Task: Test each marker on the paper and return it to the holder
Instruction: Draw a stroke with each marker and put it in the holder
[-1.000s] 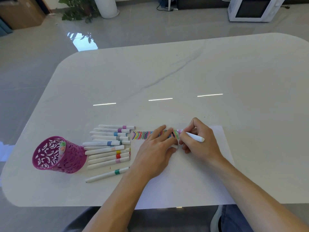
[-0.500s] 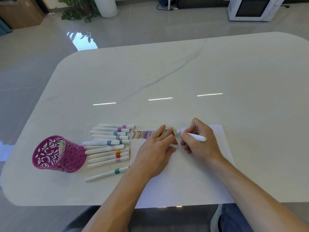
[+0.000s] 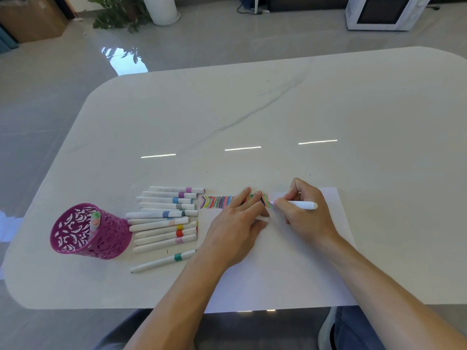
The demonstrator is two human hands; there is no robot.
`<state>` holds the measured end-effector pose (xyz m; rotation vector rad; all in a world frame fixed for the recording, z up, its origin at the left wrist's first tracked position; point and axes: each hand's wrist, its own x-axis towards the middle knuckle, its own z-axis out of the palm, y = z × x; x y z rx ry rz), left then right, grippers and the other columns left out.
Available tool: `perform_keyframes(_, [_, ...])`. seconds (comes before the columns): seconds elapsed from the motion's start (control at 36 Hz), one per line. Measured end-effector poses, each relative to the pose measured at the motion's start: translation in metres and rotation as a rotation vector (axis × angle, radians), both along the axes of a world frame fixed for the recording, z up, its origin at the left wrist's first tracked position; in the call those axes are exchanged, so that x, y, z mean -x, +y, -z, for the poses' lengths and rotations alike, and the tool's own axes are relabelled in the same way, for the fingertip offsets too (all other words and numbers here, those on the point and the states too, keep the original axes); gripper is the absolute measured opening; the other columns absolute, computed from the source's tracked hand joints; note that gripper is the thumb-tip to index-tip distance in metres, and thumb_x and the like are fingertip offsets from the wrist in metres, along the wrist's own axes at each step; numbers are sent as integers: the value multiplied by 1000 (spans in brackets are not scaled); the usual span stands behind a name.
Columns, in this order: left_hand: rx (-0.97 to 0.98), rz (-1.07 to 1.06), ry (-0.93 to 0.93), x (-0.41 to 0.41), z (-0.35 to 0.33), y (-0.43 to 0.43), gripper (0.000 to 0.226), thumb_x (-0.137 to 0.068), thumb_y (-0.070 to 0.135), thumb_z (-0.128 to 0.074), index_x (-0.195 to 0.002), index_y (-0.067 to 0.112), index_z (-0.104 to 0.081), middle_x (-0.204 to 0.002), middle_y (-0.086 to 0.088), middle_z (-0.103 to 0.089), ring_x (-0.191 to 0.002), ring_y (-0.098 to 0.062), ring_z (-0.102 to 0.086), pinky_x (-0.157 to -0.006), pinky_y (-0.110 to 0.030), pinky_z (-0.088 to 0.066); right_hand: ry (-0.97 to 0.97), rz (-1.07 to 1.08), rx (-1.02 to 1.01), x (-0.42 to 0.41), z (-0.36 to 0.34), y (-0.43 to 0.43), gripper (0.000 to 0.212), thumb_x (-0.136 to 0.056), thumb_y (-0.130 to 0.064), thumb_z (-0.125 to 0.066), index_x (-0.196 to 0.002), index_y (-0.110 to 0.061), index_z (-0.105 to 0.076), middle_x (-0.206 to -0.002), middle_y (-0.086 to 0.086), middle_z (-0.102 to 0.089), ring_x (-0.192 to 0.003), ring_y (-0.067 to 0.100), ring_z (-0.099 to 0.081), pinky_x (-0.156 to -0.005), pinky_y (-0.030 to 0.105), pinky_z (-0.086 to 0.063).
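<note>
"White paper (image 3: 278, 261), position?"
"Front of the table (image 3: 252, 109), near edge overhanging the table's front edge; broad tabletop extends beyond."
"Hands?"
"Right hand (image 3: 305, 213) pinches the marker (image 3: 300, 204), tip at the right end of the coloured strokes (image 3: 217, 202). Left hand (image 3: 237, 223) lies flat, fingers straight, pressing the paper."
"Holder (image 3: 88, 232)?"
"Near the table's left edge; loose markers (image 3: 164, 218) between it and the paper."

Toward 12 and 3 o'clock the glossy white marble-look tabletop (image 3: 252, 109) offers open surface. At 9 o'clock of the white paper sheet (image 3: 278, 269), a cluster of white colour-banded markers (image 3: 164, 218) lies between it and the magenta openwork cup holder (image 3: 101, 238) (two markers stand inside). The left hand (image 3: 235, 228), flat on the sheet, lies across the low way from the right hand (image 3: 303, 215), which grips a white marker (image 3: 304, 205), to that holder.
</note>
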<state>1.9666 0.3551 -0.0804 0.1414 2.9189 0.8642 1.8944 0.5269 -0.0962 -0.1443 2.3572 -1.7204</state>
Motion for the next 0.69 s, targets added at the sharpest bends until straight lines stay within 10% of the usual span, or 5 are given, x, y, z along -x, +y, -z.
perform_keyframes(0.58, [-42, -19, 34, -1, 1, 2, 12, -101, 26, -56, -111, 25, -62, -154, 19, -40, -151, -3, -14, -109, -24, -34, -47, 46, 38, -2, -11, 2, 31, -72, -23, -72, -66, -16, -42, -49, -7, -50, -46, 15, -44, -47, 24, -35])
perform_keyframes(0.69, [-10, -18, 121, -1, -1, 2, 11, -96, 21, -64, -105, 19, -69, -144, 9, -55, -144, -12, -30, -109, -3, -14, -114, 114, 142, 1, -19, 5, 25, -75, -20, -71, -72, -12, -47, -48, 3, -55, -41, 14, -44, -39, 19, -34])
